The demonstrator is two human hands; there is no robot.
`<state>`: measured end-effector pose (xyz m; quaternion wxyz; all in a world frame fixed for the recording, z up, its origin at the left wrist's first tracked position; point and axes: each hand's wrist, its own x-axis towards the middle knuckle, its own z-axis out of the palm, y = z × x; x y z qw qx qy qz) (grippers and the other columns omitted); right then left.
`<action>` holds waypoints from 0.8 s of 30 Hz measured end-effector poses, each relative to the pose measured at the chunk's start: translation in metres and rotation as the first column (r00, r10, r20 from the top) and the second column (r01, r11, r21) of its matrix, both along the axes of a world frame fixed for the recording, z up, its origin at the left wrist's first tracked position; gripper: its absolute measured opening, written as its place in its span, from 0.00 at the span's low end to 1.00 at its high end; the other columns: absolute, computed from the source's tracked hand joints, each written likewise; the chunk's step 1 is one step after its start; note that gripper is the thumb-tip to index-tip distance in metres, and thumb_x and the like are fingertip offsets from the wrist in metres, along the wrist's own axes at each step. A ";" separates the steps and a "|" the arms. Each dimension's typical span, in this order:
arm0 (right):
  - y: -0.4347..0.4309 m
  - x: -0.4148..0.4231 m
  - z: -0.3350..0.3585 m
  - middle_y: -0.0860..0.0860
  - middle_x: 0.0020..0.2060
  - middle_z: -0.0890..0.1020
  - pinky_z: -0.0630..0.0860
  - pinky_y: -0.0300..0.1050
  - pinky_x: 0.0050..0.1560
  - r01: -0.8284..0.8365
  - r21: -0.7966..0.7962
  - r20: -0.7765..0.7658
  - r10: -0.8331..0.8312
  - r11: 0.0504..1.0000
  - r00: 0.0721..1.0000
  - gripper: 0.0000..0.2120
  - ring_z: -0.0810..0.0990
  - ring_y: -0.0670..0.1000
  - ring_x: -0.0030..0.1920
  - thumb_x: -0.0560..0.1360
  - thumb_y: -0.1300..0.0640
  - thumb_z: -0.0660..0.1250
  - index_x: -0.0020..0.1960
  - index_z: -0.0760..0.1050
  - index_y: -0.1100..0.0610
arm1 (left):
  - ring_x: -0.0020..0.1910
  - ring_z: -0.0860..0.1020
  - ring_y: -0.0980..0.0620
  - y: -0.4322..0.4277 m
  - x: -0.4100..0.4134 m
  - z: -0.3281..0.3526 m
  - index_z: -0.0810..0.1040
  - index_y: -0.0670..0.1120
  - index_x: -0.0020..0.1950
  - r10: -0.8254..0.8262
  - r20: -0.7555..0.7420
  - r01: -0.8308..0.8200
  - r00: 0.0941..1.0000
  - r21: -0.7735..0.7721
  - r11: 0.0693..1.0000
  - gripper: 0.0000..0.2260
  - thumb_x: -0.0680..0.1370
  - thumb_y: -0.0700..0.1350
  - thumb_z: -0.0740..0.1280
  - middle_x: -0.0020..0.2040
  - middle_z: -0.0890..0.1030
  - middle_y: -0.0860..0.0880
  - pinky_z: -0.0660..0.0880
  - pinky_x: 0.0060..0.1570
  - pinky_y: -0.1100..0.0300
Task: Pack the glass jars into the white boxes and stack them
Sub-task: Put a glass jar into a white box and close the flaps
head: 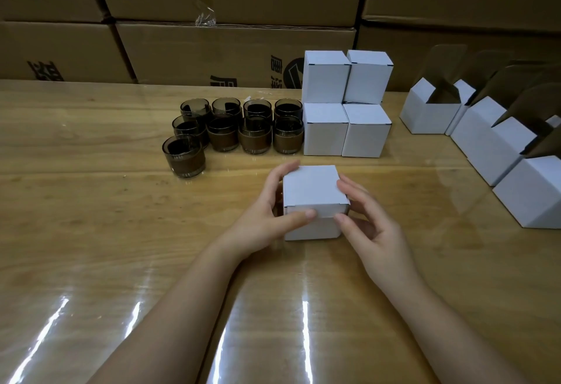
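Desk point(121, 231) of glossy wood carries one closed white box point(312, 189) near its middle, lid tucked down. The left grip point(273, 213) holds the box's left side, fingers curled round the far edge and thumb pressed on the front face. The right grip point(370, 225) pinches the right side, fingertips on the lid's edge and thumb at the front corner. Behind and to the left stand nine dark glass jars point(224, 137), upright and close together in rows. Just beside them on the right, four closed boxes point(346, 104) sit stacked two high. Open boxes point(491, 146) with raised flaps line the right edge. Brown cartons point(230, 49) form a wall at the back.
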<state>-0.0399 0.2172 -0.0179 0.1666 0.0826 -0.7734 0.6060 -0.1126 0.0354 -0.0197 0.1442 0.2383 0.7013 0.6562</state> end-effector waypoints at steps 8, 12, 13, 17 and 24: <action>0.002 -0.004 -0.004 0.44 0.62 0.77 0.75 0.33 0.52 0.065 -0.022 0.011 -0.065 0.998 0.998 0.18 0.78 0.44 0.57 0.74 0.54 0.67 0.63 0.73 0.44 | 0.59 0.73 0.69 0.007 0.001 -0.001 0.55 0.65 0.73 0.112 -0.016 -0.112 0.994 -0.015 0.994 0.40 0.66 0.63 0.71 0.55 0.73 0.74 0.72 0.53 0.70; 0.002 -0.003 -0.004 0.47 0.60 0.77 0.75 0.34 0.51 0.070 -0.018 0.023 -0.070 0.997 0.997 0.17 0.78 0.43 0.54 0.74 0.55 0.68 0.60 0.73 0.41 | 0.52 0.77 0.65 0.013 0.005 0.000 0.63 0.65 0.66 0.171 -0.014 -0.170 0.985 0.018 0.985 0.32 0.65 0.64 0.70 0.56 0.76 0.62 0.75 0.46 0.67; 0.003 -0.003 -0.004 0.46 0.59 0.78 0.75 0.35 0.52 0.058 -0.028 0.037 -0.057 0.998 0.998 0.18 0.78 0.43 0.55 0.74 0.56 0.68 0.60 0.73 0.40 | 0.52 0.78 0.64 0.015 0.006 0.000 0.64 0.65 0.64 0.191 -0.012 -0.191 0.982 0.027 0.981 0.30 0.64 0.64 0.70 0.56 0.76 0.59 0.75 0.46 0.65; 0.003 -0.003 -0.006 0.36 0.58 0.77 0.76 0.36 0.54 -0.022 -0.034 0.108 0.025 0.999 0.994 0.28 0.77 0.40 0.57 0.73 0.62 0.71 0.66 0.68 0.40 | 0.53 0.77 0.62 0.018 0.009 0.001 0.66 0.65 0.62 0.248 -0.043 -0.247 0.968 0.024 0.969 0.30 0.63 0.64 0.70 0.56 0.76 0.59 0.75 0.48 0.64; 0.004 -0.005 -0.009 0.44 0.68 0.70 0.75 0.46 0.62 -0.039 0.017 0.208 0.035 0.999 0.978 0.36 0.76 0.43 0.62 0.73 0.59 0.72 0.74 0.59 0.40 | 0.60 0.72 0.68 0.008 0.006 0.004 0.51 0.60 0.76 0.100 -0.064 -0.104 0.993 -0.073 0.992 0.49 0.62 0.58 0.75 0.62 0.70 0.64 0.71 0.54 0.72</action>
